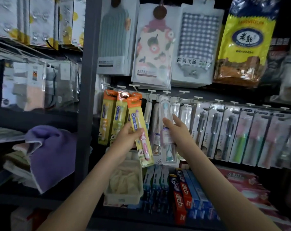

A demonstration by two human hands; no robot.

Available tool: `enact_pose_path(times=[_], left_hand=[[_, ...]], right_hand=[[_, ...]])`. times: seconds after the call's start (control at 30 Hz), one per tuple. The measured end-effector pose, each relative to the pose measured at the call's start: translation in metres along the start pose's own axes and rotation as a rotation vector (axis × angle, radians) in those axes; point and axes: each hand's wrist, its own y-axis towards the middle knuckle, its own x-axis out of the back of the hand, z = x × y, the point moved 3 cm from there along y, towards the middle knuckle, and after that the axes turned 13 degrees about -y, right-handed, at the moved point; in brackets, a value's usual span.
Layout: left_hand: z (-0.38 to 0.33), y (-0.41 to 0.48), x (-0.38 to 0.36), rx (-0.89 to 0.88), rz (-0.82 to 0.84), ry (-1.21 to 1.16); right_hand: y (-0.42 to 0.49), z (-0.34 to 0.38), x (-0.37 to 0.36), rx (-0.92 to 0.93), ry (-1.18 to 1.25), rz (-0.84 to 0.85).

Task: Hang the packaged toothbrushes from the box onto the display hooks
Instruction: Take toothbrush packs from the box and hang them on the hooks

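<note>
Presently, the left hand grips a yellow blister pack round its lower half, thumb across the front, with the pack tilted and its orange header up near the display hooks on the far rail. The right hand pinches a clear case at mid-length between thumb and fingers, upright, just right of the pack and in front of the hooks. Both items are judged light. The pack is flat card, stiff yet liable to crease, with a glossy moulded bubble over a pink brush; hold it low so the header stays free for the hook. The case is rigid, smooth plastic with rounded ends, probably slippery; grip at its white label. Matching hung packs hang to the left
</note>
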Motion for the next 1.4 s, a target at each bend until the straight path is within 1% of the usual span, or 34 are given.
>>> enact_pose_path(times=[0.13, 0.3, 0.4, 0.5, 0.6, 0.73, 0.83, 0.93, 1.07, 1.27, 1.37, 1.4], left_hand=[[0.005, 0.000, 0.002, 0.013, -0.022, 0.016], [0.011, -0.004, 0.014, 0.025, -0.013, 0.013], [0.013, -0.005, 0.024, 0.021, -0.031, 0.030], [0.016, -0.004, 0.029, 0.027, -0.040, 0.050], [0.020, -0.001, 0.027, 0.029, -0.048, 0.043], [0.027, 0.001, 0.020, 0.035, -0.030, 0.066], [0.031, 0.001, 0.013, 0.035, 0.006, 0.069], [0.034, -0.002, 0.007, 0.024, 0.048, 0.104], [0.037, -0.005, 0.004, 0.024, 0.062, 0.121], [0.039, -0.010, 0.003, 0.039, 0.077, 0.138], [0.041, -0.014, 0.009, 0.055, 0.079, 0.133], [0.042, -0.015, 0.011, 0.061, 0.079, 0.125]], right_hand=[[0.008, -0.001, -0.008, 0.010, -0.061, -0.008], [0.017, -0.013, -0.011, -0.091, 0.079, -0.041], [0.025, -0.016, -0.007, -0.136, 0.136, -0.015], [0.032, -0.021, -0.005, -0.131, 0.087, 0.023], [0.033, -0.023, -0.005, -0.086, 0.030, 0.020], [0.032, -0.030, -0.007, 0.012, -0.212, -0.012], [0.033, -0.032, -0.011, 0.039, -0.332, 0.018], [0.040, -0.037, -0.015, 0.048, -0.360, 0.057], [0.045, -0.042, -0.027, 0.054, -0.387, 0.069], [0.050, -0.052, -0.036, 0.066, -0.337, 0.058], [0.049, -0.063, -0.033, 0.052, -0.431, 0.061], [0.046, -0.066, -0.032, 0.065, -0.453, 0.029]])
